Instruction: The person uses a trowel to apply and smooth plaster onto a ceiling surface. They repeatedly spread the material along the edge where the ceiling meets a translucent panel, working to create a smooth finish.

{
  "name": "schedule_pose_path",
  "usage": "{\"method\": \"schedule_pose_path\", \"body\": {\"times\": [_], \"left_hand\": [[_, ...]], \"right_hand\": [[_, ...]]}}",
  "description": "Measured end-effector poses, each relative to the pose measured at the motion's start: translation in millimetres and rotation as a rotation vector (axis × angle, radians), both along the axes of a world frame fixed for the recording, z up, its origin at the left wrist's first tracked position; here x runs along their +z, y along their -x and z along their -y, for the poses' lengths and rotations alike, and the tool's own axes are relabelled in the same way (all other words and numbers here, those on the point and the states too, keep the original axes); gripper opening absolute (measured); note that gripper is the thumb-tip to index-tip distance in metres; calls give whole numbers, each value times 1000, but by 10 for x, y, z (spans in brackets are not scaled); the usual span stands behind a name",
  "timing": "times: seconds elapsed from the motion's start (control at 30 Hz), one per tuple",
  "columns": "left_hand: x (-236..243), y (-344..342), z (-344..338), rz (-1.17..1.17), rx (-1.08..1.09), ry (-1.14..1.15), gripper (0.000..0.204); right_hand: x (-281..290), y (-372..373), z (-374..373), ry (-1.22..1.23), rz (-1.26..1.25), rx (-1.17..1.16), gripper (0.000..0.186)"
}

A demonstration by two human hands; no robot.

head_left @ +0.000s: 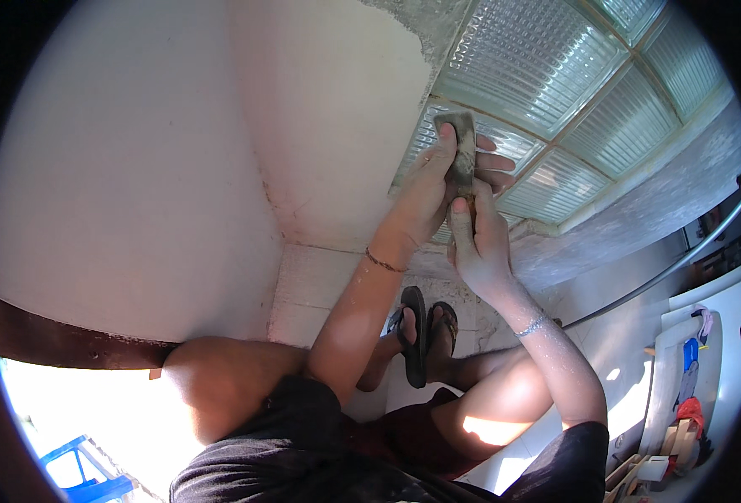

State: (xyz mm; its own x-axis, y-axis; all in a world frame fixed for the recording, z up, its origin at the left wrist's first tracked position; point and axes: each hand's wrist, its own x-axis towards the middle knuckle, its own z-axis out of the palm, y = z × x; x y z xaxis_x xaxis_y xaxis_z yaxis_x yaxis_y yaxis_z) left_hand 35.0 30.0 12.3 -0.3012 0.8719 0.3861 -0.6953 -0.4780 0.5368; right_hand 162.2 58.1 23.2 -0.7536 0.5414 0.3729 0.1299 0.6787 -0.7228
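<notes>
My left hand (427, 189) grips a flat grey sanding block (462, 144), thumb on its left edge and fingers behind it, pressed against the glass-block window (555, 92) near where it meets the white plastered wall (328, 126). My right hand (475, 239) sits just below, its fingers reaching up to the block's lower end. Both hands and forearms are dusted with white powder. I am crouched, knees bent, my feet in black flip-flops (425, 331) on the floor.
A white wall (127, 168) fills the left. A grey rendered ledge (639, 210) runs under the glass blocks. A metal rail (681, 260) and white items with coloured cloths (689, 394) lie at right. A blue plastic frame (85, 474) shows at lower left.
</notes>
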Motion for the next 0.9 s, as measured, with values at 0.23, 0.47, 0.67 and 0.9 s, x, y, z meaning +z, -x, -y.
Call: {"method": "schedule_pose_path", "body": {"times": [0.23,0.47,0.67,0.9], "left_hand": [[2,-74,13,-137,323,143,52],[-110,-42,-42,-146,355,122,52],[-113,-31,-46,-151,347,107,52],[-27,40,-20,-186,381,96,50]], "right_hand": [[-146,214,-65,10,-113,10,24],[-173,324,-125,-336,-197,8,29],[-237,359,-82,-326,-178,-53,38],[-203,429,-63,-348,-243,1,47]]}}
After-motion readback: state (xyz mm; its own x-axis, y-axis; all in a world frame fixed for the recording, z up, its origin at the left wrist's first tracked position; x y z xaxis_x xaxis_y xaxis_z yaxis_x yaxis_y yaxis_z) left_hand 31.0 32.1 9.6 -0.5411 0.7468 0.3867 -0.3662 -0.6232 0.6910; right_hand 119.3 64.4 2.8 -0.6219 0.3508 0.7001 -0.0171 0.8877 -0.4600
